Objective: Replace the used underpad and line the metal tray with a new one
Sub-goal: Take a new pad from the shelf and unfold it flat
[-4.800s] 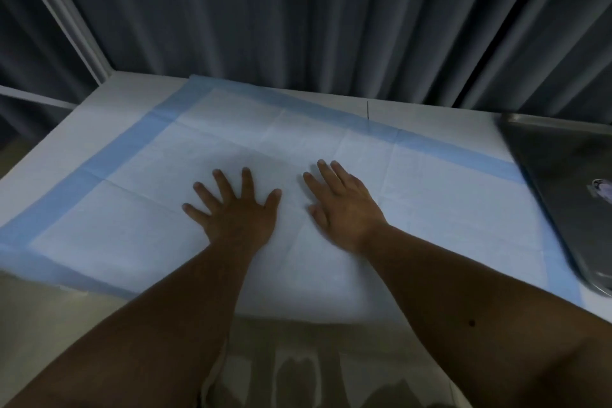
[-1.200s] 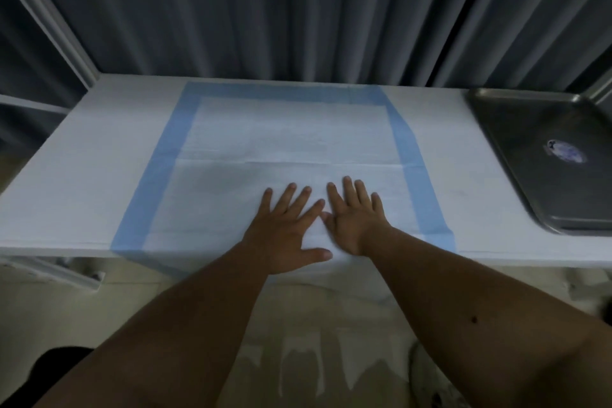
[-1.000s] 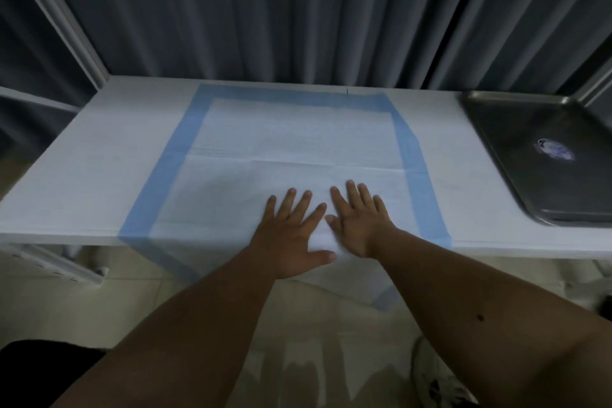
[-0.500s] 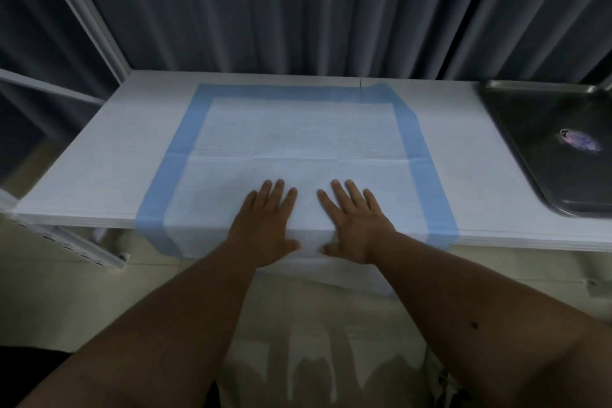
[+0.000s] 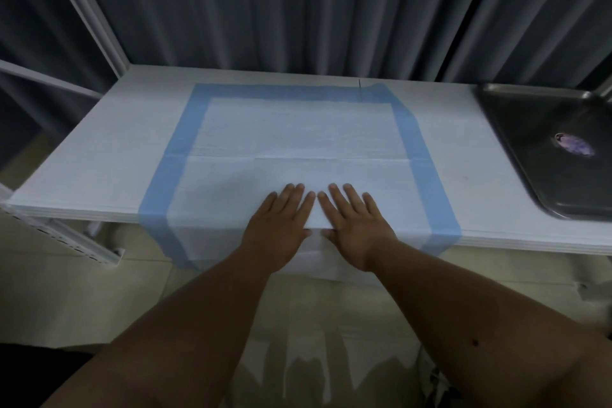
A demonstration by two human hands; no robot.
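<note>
A white underpad (image 5: 298, 129) with a blue border lies spread on the white table (image 5: 99, 149), and its near part hangs over the table's front edge. My left hand (image 5: 278, 225) and my right hand (image 5: 354, 225) lie flat side by side on the pad at that edge, fingers straight and pointing away from me. The bare metal tray (image 5: 516, 142) sits at the table's right end, apart from the pad, with a small purple sticker (image 5: 574, 144) on its floor.
Dark grey curtains (image 5: 298, 10) hang close behind the table. A white metal frame post (image 5: 86, 13) rises at the back left, and a white bracket (image 5: 66, 238) runs under the table's left side. Pale floor tiles (image 5: 66, 301) show below.
My two hands have drawn together on the pad at the front edge; half a second ago they lay a little apart. The view has shifted slightly.
</note>
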